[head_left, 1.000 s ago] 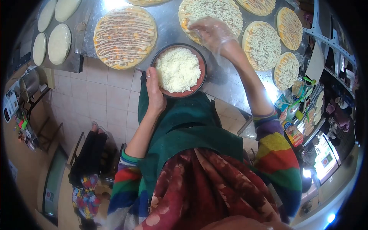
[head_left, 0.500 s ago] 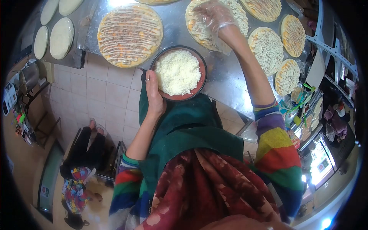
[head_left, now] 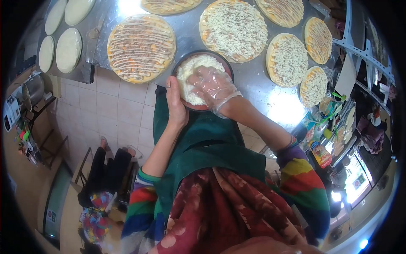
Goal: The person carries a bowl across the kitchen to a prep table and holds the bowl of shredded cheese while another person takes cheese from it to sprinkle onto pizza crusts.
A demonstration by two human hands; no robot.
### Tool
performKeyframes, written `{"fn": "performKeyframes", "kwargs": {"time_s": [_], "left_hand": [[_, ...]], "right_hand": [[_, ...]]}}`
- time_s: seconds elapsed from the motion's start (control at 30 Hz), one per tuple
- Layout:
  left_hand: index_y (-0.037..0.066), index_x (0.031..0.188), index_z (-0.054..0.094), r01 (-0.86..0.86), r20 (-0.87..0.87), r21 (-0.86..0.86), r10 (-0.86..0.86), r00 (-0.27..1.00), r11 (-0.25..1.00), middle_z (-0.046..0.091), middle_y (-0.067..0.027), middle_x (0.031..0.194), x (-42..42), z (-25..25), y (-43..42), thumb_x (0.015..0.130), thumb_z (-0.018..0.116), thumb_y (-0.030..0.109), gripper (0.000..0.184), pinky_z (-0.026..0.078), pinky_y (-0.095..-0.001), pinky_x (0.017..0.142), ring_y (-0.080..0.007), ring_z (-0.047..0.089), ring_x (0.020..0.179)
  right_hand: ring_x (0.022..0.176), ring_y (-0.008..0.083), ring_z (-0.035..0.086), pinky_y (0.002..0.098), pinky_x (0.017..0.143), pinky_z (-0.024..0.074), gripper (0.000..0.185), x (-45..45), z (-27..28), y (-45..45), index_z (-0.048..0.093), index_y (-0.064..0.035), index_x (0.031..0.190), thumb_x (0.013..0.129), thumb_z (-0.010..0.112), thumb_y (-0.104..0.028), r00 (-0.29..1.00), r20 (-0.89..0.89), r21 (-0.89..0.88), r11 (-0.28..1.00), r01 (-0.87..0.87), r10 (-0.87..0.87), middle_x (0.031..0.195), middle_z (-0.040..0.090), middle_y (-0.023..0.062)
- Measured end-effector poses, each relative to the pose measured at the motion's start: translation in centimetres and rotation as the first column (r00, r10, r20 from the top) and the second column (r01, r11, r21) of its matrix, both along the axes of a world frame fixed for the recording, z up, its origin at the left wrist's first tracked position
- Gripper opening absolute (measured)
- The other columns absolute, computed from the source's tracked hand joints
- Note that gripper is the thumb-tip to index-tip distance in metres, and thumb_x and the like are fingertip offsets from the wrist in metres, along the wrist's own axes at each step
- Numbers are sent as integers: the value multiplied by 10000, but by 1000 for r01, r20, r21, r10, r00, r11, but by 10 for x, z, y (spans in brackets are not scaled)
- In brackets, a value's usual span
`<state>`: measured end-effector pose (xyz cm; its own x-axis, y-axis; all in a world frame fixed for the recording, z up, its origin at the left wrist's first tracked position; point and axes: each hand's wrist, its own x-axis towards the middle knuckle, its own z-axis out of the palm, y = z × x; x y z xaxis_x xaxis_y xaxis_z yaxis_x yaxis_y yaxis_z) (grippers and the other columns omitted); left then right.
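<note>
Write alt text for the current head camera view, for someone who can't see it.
A person's right hand in a clear plastic glove is in a bowl of white crumbly topping, while the left hand holds the bowl's side. Beyond, pizza-like rounds lie on a metal table, some white-sprinkled, others striped; plain dough rounds lie at far left.

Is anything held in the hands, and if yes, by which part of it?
The left hand holds the bowl by its left side. The gloved right hand is in the white crumbs inside; whether it grips any cannot be told.
</note>
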<state>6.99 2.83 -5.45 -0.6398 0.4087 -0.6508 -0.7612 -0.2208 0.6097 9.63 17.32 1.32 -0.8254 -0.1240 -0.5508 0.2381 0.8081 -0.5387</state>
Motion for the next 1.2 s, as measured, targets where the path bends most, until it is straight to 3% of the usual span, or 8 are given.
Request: {"fn": "performKeyframes", "kwargs": {"time_s": [0.33, 0.5, 0.6, 0.63, 0.73, 0.83, 1.13, 1.2], "left_hand": [[26, 1259, 396, 95, -60, 18, -93, 994, 995, 474, -86, 1220, -7, -8, 8, 1000, 352, 423, 476, 380, -313, 985, -153, 466, 1138], [30, 1405, 292, 119, -78, -57, -124, 989, 991, 426, -128, 1372, -9, 1, 3, 961, 355, 551, 687, 387, -358, 1043, -210, 454, 1252], [32, 1408, 289, 103, -98, -76, -110, 989, 992, 420, -128, 1376, -7, 3, 0, 961, 356, 548, 685, 385, -362, 1046, -215, 454, 1252], [33, 1408, 288, 108, -93, -77, -115, 989, 991, 421, -128, 1376, -6, 3, -1, 963, 353, 545, 681, 386, -363, 1045, -216, 454, 1252], [36, 1410, 285, 127, -82, -70, -133, 988, 989, 421, -129, 1375, -4, 4, -5, 969, 343, 536, 669, 390, -366, 1043, -219, 455, 1252], [39, 1409, 288, 142, -85, -64, -147, 985, 988, 422, -130, 1376, -2, -1, -10, 973, 334, 530, 658, 395, -369, 1040, -222, 460, 1248], [43, 1409, 296, 159, -89, -81, -166, 982, 984, 420, -130, 1382, -4, 1, -14, 973, 332, 529, 654, 388, -370, 1047, -222, 449, 1260], [45, 1413, 292, 158, -79, -82, -164, 983, 984, 417, -131, 1387, -5, 6, -15, 974, 332, 527, 654, 380, -372, 1053, -223, 442, 1266]], "right_hand": [[874, 140, 639, 277, 751, 532, 258, -4, -9, 102, 640, -41, 1060, 876, 658, -221, 774, -20, -722, 545, 427, -632, 1009, 672, 71], [878, 139, 636, 294, 799, 522, 218, -63, -15, 144, 671, -113, 1085, 895, 619, -206, 823, -29, 231, 797, 558, -568, 1005, 675, 59], [805, 232, 586, 322, 748, 477, 151, -54, -91, 181, 633, -2, 947, 871, 528, -79, 659, -535, -363, 848, 386, -529, 868, 640, 125], [833, 196, 585, 303, 773, 482, 174, -58, -155, 207, 632, -3, 966, 896, 522, -119, 552, 17, -871, 259, 418, -834, 876, 638, 98], [878, 225, 598, 326, 810, 486, 202, -42, -109, 207, 622, 10, 982, 912, 511, -144, 465, 134, -722, 236, 651, -875, 904, 639, 125], [896, 169, 633, 321, 815, 511, 218, -22, -98, 224, 666, -115, 1102, 917, 568, -178, 802, -536, 76, 931, 356, -263, 1026, 675, 59], [867, 257, 600, 348, 815, 483, 234, -36, -81, 203, 625, 1, 979, 925, 514, -197, 684, -579, -158, 884, 441, -445, 939, 641, 139], [886, 317, 587, 395, 834, 461, 207, -50, -95, 199, 642, -38, 955, 896, 528, -199, 659, -749, 207, 924, 322, -62, 965, 635, 150]]}}
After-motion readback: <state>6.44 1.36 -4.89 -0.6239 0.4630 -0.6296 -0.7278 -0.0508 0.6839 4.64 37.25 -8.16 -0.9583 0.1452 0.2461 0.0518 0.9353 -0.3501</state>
